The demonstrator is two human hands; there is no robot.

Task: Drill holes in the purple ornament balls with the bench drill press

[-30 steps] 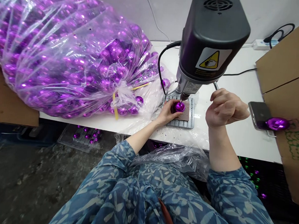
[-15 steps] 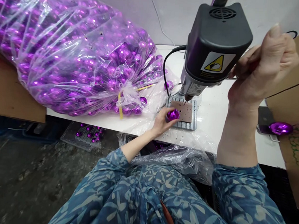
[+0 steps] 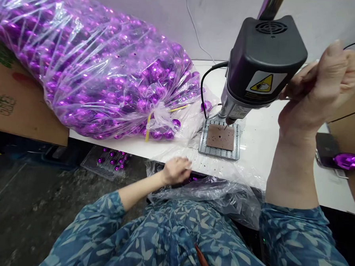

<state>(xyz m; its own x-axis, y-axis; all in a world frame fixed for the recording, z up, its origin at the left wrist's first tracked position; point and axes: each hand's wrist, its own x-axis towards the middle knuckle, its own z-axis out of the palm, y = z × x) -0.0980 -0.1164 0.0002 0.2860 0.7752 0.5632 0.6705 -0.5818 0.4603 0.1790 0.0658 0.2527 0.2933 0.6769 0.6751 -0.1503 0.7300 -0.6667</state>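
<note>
A black bench drill press with a yellow warning label stands over a grey slotted base. My right hand is closed around the drill press lever, which the fingers mostly hide. On the base lies a brown board with a dark hole, and the thin bit points down just above it. My left hand hovers at the table's front edge, by the mouth of a clear plastic bag. Its curled fingers are blurred, and no ball shows in them. Purple shiny balls are partly visible inside that bag.
A big tied clear sack of purple faceted balls fills the table's left side. A few loose balls lie near its neck. At right are a phone-like dark object, a larger purple ball and cardboard. A tray sits below left.
My left hand has left the brown board and come back toward me to the bag's mouth; the purple ball it held no longer shows. My right hand keeps its grip. The view has shifted slightly.
</note>
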